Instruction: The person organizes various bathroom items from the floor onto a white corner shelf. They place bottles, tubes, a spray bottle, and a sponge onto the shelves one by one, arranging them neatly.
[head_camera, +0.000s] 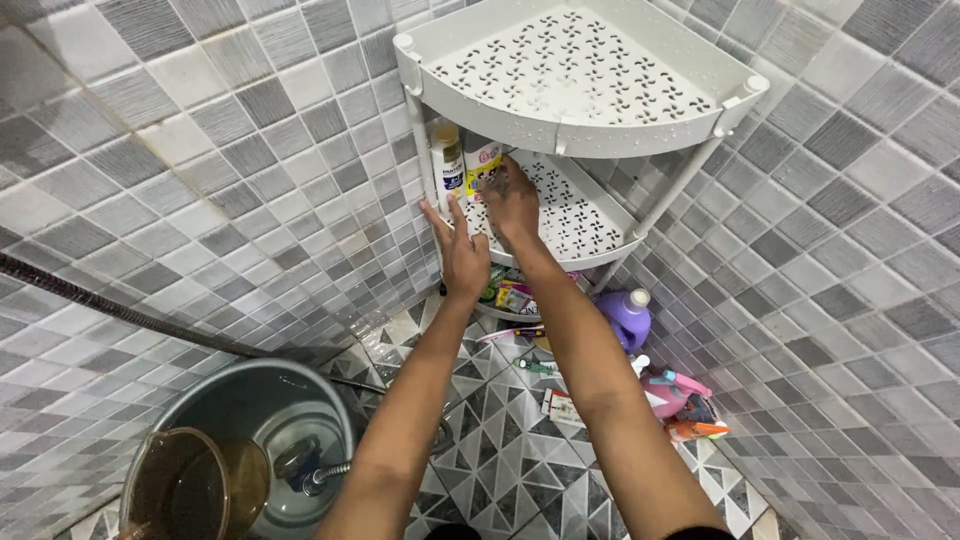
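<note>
- The white bottle (483, 160) with a yellow-and-red label stands upright on the middle tier (590, 215) of the white corner shelf (570, 75), its long axis vertical and its top hidden under the tier above.
- The right hand (512, 200) is at this bottle, fingers against its side; whether its grip is closed round the bottle cannot be told.
- The left hand (463, 255) lies flat with its grip spread, fingers pointing up against the shelf's front rim and left post.
- A second bottle (447, 160), cream with a blue label, stands upright just beside the first, nearer the wall.
- The shelf tiers are perforated plastic, set into a corner of grey checked wall tiles (200, 150).
- On the triangle-patterned floor (500, 440) lie a purple bottle (625, 318), pink containers (675, 395) and small packets.
- A grey bucket (265, 430) and a brown jug (190, 485) stand lower left.
</note>
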